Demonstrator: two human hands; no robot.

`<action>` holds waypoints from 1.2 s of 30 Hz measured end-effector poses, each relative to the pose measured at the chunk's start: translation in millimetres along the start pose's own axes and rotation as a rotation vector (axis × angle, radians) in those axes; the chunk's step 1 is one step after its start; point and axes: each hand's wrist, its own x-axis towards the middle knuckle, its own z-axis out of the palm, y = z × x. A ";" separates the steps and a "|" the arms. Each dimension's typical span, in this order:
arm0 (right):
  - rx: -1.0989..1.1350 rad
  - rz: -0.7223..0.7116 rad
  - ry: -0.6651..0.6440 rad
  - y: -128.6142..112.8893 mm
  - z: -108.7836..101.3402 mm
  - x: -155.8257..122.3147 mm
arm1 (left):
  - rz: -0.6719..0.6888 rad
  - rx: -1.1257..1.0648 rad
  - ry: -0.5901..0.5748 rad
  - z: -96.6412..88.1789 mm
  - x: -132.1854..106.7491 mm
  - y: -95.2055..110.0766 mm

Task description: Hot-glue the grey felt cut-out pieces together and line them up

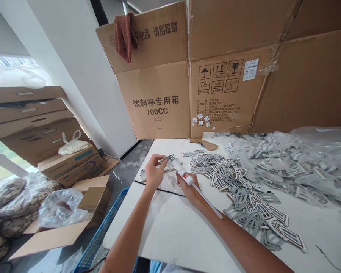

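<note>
Your left hand [155, 173] pinches a small metal tool [165, 159], while your right hand [189, 191] wraps around a white tube [182, 172], maybe a glue applicator, right beside the grey cutout pieces [216, 175].

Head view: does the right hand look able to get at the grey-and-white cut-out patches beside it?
Probably yes. The right hand lies right beside the grey-and-white cut-out patches on the white table, with nothing between them. It is holding a white tube with a red band, though, which may need setting down first.

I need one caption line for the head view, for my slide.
Left hand holds a small metal tool, right hand a white tool, beside grey cut-out shapes on a white table.
</note>
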 end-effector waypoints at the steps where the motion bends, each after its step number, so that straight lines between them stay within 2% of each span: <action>1: 0.000 -0.016 -0.001 1.1 0.1 0.3 | 0.005 0.019 0.001 -0.8 0.6 0.1; 4: -0.025 -0.106 -0.016 4.8 0.3 1.5 | -0.057 -0.028 0.038 -3.0 2.0 -3.6; 8: -0.070 -0.276 0.026 5.6 -0.1 2.2 | -0.250 -0.148 0.115 -5.0 6.8 -15.5; 10: -0.089 -0.357 0.099 3.6 -0.1 1.4 | -0.325 -0.145 0.071 -1.1 12.5 -21.6; 12: -0.089 -0.409 0.167 1.1 0.1 0.2 | -0.345 -0.071 -0.006 9.7 21.0 -26.5; 19: -0.038 -0.465 0.267 -2.7 0.8 -2.1 | -0.230 0.165 -0.195 79.1 59.4 -36.5; 22: -0.005 -0.441 0.303 -3.4 0.4 -1.3 | -0.162 0.263 -0.297 95.6 69.9 -38.0; 28: 0.035 -0.392 0.295 -5.3 0.5 1.2 | -0.045 0.471 -0.418 94.3 68.2 -36.8; 33: 0.074 -0.376 0.303 -6.3 0.8 2.3 | 0.126 0.681 -0.554 89.7 59.6 -36.5; 36: 0.042 -0.392 0.324 -6.9 -0.1 2.1 | 0.142 0.732 -0.570 83.9 58.9 -39.0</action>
